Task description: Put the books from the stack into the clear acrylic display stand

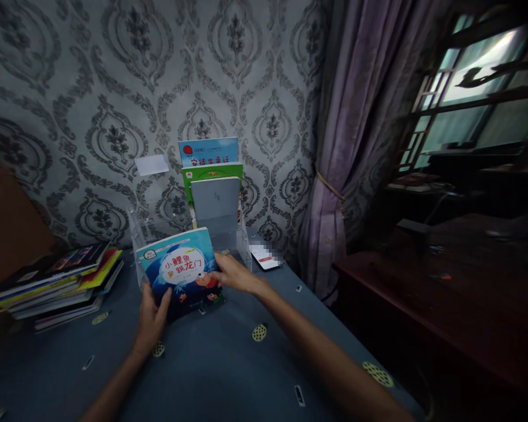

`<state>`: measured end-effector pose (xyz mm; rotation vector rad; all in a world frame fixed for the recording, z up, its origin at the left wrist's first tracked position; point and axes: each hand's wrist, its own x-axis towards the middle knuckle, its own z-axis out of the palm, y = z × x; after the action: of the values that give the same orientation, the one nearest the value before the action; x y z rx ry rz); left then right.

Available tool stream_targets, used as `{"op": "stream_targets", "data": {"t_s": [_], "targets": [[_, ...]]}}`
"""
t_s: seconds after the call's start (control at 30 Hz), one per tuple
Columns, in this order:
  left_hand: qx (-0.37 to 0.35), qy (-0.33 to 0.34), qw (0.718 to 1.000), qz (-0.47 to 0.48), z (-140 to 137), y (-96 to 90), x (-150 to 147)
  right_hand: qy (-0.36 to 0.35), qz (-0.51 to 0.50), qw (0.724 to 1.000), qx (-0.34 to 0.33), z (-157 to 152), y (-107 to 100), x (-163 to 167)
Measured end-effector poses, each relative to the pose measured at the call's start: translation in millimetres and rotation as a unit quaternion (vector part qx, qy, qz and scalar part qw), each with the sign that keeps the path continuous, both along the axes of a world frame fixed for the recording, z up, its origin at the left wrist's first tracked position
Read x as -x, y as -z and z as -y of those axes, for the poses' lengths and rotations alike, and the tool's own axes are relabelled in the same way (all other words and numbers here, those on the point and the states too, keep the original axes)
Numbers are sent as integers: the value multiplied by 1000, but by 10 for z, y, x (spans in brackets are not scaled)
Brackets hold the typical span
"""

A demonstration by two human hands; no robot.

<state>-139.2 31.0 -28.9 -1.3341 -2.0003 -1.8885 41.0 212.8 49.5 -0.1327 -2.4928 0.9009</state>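
Starting at the left, I've got a stack of books spilling unevenly by the desk's far-left corner, covers fanned out, spines out of line. Next along, near the far edge, the clear holder, with a white card up above its left part. And here's the action! My left hand has the fish-cover book by its lower-left side, thumb on the front, fingers mostly out of sight. The book is just in front of the holder, cover towards me, right end a touch higher; whether its bottom edge touches the desk, I can't tell. Behind it, upright in the holder: a light-blue book at the back, a green book, then a grey-faced book foremost. On the right side, my right hand grips the same book, thumb across the cover. Beyond it, a phone lies near the desk's right edge, then the tied curtain. My read: this step is steadying and lining up the book, and the next move calls for a level, two-handed hold, clear of the holder's front.
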Motion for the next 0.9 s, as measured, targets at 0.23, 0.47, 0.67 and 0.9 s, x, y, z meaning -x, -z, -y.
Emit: {"op": "stream_targets", "data": {"t_s": [0.23,0.47,0.67,0.9], "targets": [[11,9,1000,13,14,7,20,12,16,1000,-11,-31,29,39],[15,8,1000,18,24,15,36,12,11,1000,-16,-51,35,43],[18,13,1000,20,16,7,9,22,23,999,0,-70,50,42],[65,-17,997,-25,54,-44,-17,-9,27,999,37,-93,28,-30]]}}
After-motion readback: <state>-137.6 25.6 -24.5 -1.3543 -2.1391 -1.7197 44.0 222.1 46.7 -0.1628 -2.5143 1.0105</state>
